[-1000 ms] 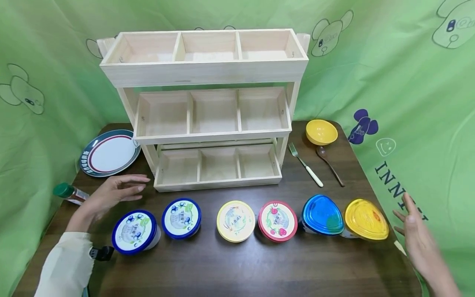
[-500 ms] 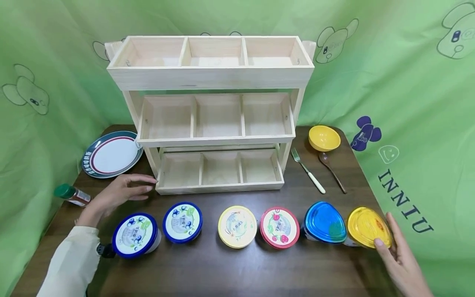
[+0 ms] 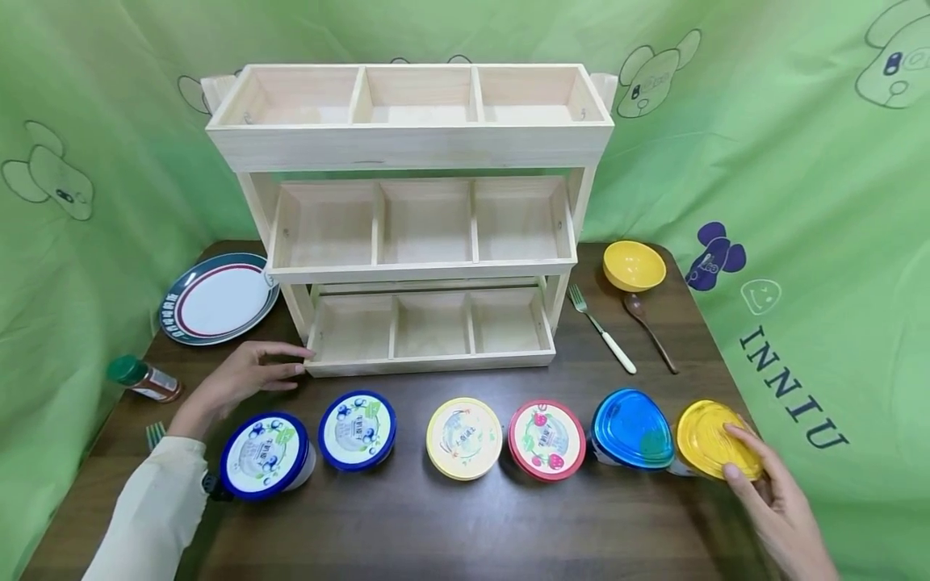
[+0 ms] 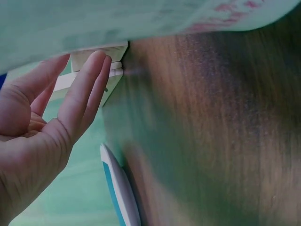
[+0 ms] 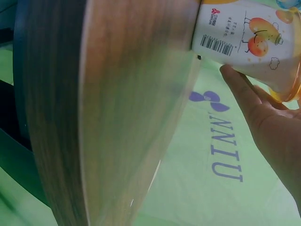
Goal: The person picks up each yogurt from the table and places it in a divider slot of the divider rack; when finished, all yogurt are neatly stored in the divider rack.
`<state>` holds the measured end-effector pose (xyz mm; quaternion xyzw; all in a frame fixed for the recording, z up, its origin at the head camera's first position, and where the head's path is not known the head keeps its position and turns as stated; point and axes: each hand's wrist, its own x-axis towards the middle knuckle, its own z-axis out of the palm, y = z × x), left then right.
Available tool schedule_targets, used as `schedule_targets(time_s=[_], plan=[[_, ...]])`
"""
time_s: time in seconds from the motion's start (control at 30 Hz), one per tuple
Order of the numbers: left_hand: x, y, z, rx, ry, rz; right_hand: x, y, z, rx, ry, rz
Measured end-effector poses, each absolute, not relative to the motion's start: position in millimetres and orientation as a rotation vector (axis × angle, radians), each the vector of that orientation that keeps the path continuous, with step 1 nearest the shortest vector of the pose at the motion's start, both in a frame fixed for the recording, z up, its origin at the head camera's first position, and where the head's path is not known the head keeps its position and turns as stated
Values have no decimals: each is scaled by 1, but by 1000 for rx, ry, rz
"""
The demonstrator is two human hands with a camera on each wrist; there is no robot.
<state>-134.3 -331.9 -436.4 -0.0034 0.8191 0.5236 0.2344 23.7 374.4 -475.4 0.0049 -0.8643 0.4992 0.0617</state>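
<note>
**A staged tabletop set, not a real kitchen**

The place looks like a recording set arranged as a small pantry corner. Green cloth [image 3: 799, 161] with cartoon bears and the word "INNIU" hangs on all sides as a backdrop. On the dark wooden table [image 3: 472, 524] stands a wooden rack [image 3: 410, 218], with a plate [image 3: 218, 300], a bowl [image 3: 634, 265], a fork [image 3: 600, 328], a spoon [image 3: 649, 320], and cups [image 3: 465, 437] in one neat row.

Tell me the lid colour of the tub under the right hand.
Yellow; the tub under the right hand shows best in the head view.
</note>
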Motion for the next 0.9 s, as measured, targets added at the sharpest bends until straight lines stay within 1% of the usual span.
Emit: schedule_targets(time_s=[0.37,0.57,0.73,0.9], plan=[[-133,-332,-444,-14,2254,1430,20,373,-478,-4,-2480,1695],[-131,-333,-447,-77,2259,1425,19,370,-478,-6,-2536,1607],[-129,-333,-448,-77,2253,1432,21,369,-477,-37,-2573,1525],[-130,-332,-447,-71,2243,1438,26,372,-480,-19,-2430,1699]])
